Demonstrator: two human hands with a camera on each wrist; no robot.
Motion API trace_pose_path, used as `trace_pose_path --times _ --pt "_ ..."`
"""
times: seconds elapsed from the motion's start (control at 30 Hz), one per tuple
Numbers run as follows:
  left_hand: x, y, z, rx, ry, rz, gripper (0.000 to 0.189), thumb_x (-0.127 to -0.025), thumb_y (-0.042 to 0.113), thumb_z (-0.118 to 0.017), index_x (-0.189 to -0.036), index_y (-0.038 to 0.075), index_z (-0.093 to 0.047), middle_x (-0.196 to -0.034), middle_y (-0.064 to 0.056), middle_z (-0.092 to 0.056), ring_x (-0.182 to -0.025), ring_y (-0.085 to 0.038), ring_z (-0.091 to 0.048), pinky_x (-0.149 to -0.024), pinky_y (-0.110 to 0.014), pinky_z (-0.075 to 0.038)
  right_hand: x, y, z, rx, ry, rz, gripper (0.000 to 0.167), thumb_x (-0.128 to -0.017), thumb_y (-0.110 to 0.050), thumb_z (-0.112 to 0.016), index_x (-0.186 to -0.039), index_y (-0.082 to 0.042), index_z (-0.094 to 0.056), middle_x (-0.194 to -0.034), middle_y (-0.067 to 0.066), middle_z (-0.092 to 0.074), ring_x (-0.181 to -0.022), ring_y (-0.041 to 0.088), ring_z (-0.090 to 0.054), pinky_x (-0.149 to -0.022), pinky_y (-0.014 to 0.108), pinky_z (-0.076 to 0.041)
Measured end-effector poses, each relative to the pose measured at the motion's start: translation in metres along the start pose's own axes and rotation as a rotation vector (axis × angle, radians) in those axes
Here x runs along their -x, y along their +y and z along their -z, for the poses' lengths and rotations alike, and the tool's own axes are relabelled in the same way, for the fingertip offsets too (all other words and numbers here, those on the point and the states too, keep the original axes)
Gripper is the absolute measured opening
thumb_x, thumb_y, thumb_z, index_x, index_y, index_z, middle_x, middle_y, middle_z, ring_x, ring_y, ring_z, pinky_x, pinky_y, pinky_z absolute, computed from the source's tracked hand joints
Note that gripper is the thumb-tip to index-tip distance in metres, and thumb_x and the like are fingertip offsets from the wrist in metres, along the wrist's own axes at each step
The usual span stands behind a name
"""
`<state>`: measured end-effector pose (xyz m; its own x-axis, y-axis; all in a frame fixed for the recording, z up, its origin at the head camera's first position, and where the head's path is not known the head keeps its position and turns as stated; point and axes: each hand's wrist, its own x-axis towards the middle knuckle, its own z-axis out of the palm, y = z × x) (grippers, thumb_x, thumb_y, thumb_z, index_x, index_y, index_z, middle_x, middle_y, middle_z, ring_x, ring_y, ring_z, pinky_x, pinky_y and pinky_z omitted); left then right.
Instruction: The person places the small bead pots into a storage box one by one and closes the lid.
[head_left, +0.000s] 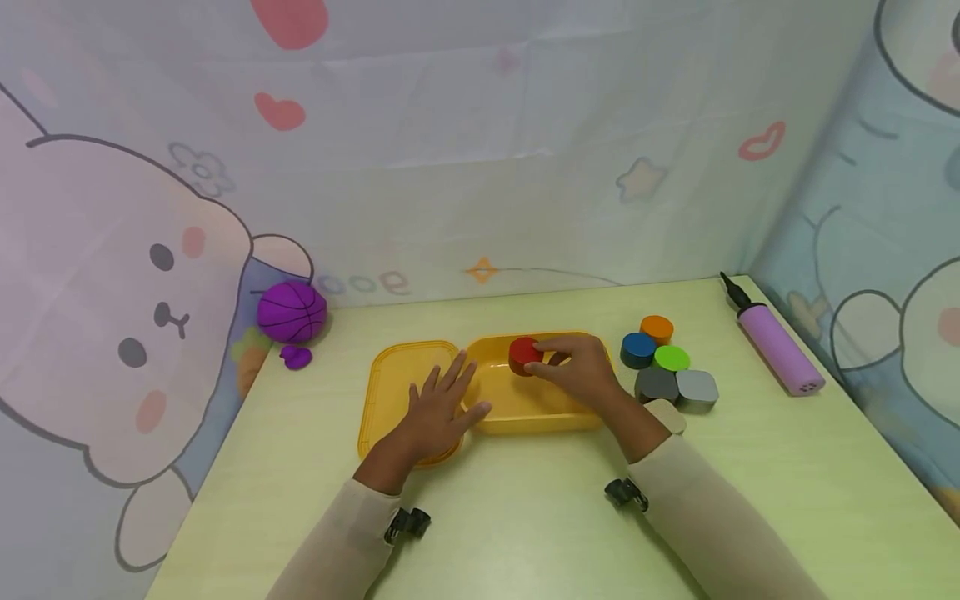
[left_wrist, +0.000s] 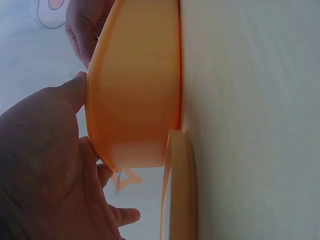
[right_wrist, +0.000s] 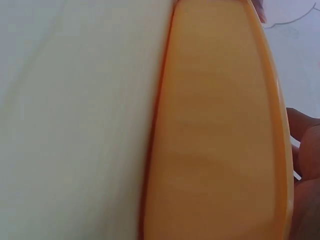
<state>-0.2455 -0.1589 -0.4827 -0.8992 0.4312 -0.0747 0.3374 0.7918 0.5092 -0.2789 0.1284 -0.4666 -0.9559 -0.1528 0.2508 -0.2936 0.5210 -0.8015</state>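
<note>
A yellow plastic box [head_left: 536,422] stands open on the table. Above its inside, my right hand [head_left: 583,371] pinches a red round block [head_left: 522,357] between thumb and fingers. My left hand [head_left: 435,423] has its fingers spread at the box's left end, over the yellow lid [head_left: 384,400]. In the left wrist view, the thumb and fingers of that left hand [left_wrist: 50,145] rest on the rim of the box wall [left_wrist: 135,85]. The right wrist view shows mostly the box's near side [right_wrist: 215,120], with part of the right hand [right_wrist: 307,160] behind the rim; the red block is hidden there.
Right of the box sit blue [head_left: 637,350], orange [head_left: 657,329] and green [head_left: 672,358] round blocks, plus dark grey [head_left: 656,385], light grey [head_left: 697,390] and beige [head_left: 667,414] ones. A purple pump [head_left: 780,348] lies far right; a purple ball [head_left: 292,312] and small purple toy [head_left: 296,357] are left.
</note>
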Motion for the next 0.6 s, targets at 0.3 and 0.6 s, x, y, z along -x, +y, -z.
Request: trace_pose_path --times 0.3,0.6 --pt "0.000 0.000 0.000 0.004 -0.007 -0.002 0.085 -0.111 0.069 -0.040 -0.178 0.026 -0.009 -0.186 0.006 0.008 -0.170 -0.053 0.002 -0.124 -0.087 0.005 -0.013 -0.009 -0.030 -0.022 -0.059 -0.075 0.037 -0.092 -0.023 -0.090 -0.124 -0.005 -0.084 -0.130 0.020 -0.079 -0.085 0.026 -0.078 -0.078 0.036 -0.066" --pt "-0.002 -0.003 -0.003 -0.010 0.005 -0.010 0.084 -0.111 0.069 -0.040 -0.178 0.028 -0.008 -0.186 0.006 0.007 -0.170 -0.052 0.001 -0.124 -0.088 0.004 -0.024 -0.010 -0.050 0.065 -0.099 -0.044 0.037 -0.092 -0.023 -0.090 -0.123 -0.003 -0.083 -0.131 0.018 -0.079 -0.130 0.040 -0.072 -0.112 0.055 -0.058"
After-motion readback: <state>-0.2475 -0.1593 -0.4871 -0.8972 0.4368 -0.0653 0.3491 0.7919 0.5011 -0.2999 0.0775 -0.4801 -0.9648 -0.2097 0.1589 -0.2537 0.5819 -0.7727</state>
